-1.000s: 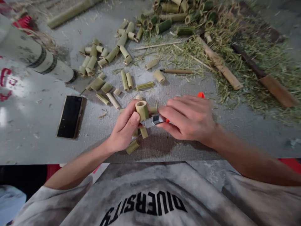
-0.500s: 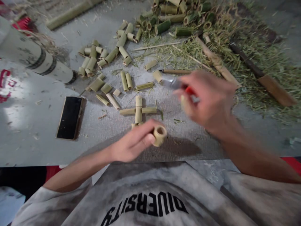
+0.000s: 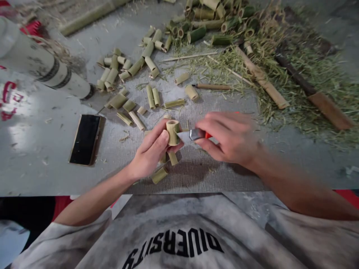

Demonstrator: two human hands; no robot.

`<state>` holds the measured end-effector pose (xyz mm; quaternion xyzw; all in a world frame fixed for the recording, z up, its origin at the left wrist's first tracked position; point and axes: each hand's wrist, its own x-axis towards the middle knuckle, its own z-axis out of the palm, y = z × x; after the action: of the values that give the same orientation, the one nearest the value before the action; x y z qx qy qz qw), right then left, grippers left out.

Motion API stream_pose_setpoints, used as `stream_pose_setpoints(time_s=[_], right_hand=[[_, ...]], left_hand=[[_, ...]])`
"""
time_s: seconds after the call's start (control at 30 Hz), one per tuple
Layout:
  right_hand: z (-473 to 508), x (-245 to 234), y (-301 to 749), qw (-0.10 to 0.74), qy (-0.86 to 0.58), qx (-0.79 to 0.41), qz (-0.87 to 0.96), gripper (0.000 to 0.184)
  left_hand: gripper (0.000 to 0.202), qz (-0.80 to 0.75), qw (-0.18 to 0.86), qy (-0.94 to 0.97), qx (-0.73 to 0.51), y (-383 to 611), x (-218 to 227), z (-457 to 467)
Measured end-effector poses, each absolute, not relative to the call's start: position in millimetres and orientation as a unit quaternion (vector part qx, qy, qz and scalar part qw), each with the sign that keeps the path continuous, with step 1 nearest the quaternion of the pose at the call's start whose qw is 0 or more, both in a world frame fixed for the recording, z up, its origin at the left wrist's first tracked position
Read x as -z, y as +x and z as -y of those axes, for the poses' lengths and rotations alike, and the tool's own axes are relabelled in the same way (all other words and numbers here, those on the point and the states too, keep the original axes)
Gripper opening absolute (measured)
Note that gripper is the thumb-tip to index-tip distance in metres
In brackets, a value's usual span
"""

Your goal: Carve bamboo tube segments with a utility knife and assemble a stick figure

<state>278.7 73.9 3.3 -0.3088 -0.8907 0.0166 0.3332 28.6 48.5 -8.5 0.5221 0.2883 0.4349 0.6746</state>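
Observation:
Between thumb and fingers, my left hand [image 3: 153, 149] grips a short hollow bamboo piece [image 3: 172, 135], its open end tipped up. My right hand [image 3: 228, 138] is closed round a utility knife [image 3: 198, 134] with a red and grey handle. The knife's blade reaches the right side of the bamboo piece. Under my left hand lie more cut bamboo pieces, partly hidden, with one loose piece [image 3: 159, 175] near the table's front edge. Another short bamboo piece [image 3: 191, 92] rests beyond my hands, beside a thin wooden-handled tool [image 3: 214, 86].
A phone [image 3: 85, 140] lies at the left, near a toppled patterned white cylinder [image 3: 42, 65]. Joined bamboo figures [image 3: 112, 69] stand behind. Shavings [image 3: 303, 89] cover the right, with a large wooden-handled blade [image 3: 297, 74] and a bamboo stick [image 3: 262, 80] among them. Bamboo offcuts [image 3: 207, 15] are piled at the back.
My left hand has raised the bamboo piece forward and slightly left. My right hand has brought the knife from the far right down to its side.

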Motion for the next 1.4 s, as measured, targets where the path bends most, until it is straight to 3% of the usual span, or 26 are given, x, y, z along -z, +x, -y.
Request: stream_pose_setpoints(time_s=[0.23,0.33,0.43,0.53,0.73,0.83,1.07,1.27,1.4], right_hand=[[-68.5,-2.1,273.7,0.32,-0.269,0.003,0.908,0.037],[-75.8,-3.7,281.6,0.318,-0.335,0.032,0.886,0.034],[-91.2,-4.9,294.7,0.377,-0.433,0.054,0.817,0.03],[-98.8,-6.8,300.8,0.444,-0.442,0.052,0.777,0.032],[-73.4,-6.3,280.9,0.441,-0.343,-0.169,0.812,0.019],[-67.6,-2.4,274.5,0.423,-0.307,-0.28,0.806,0.032],[-73.9,0.6,273.1,0.378,-0.301,-0.42,0.768,0.021],[-85.2,13.6,274.0,0.485,-0.328,-0.542,0.603,0.03],[-97.0,18.8,276.5,0.531,-0.363,-0.543,0.54,0.04]], left_hand=[[0.033,-0.323,0.647,0.554,-0.412,21.1,18.2,-45.0],[0.032,-0.29,0.625,0.625,-0.366,24.7,13.8,-40.5],[0.03,-0.237,0.627,0.67,-0.319,31.1,5.6,-36.1],[0.027,-0.24,0.645,0.631,-0.358,32.0,4.7,-39.1],[0.032,-0.291,0.62,0.609,-0.401,23.9,12.8,-52.4],[0.031,-0.299,0.611,0.635,-0.367,25.7,6.6,-51.5],[0.035,-0.342,0.619,0.629,-0.323,23.3,-0.4,-55.1],[0.062,-0.237,0.753,0.45,-0.417,18.3,0.5,-66.3],[0.07,-0.213,0.761,0.432,-0.434,16.3,-3.4,-68.9]])
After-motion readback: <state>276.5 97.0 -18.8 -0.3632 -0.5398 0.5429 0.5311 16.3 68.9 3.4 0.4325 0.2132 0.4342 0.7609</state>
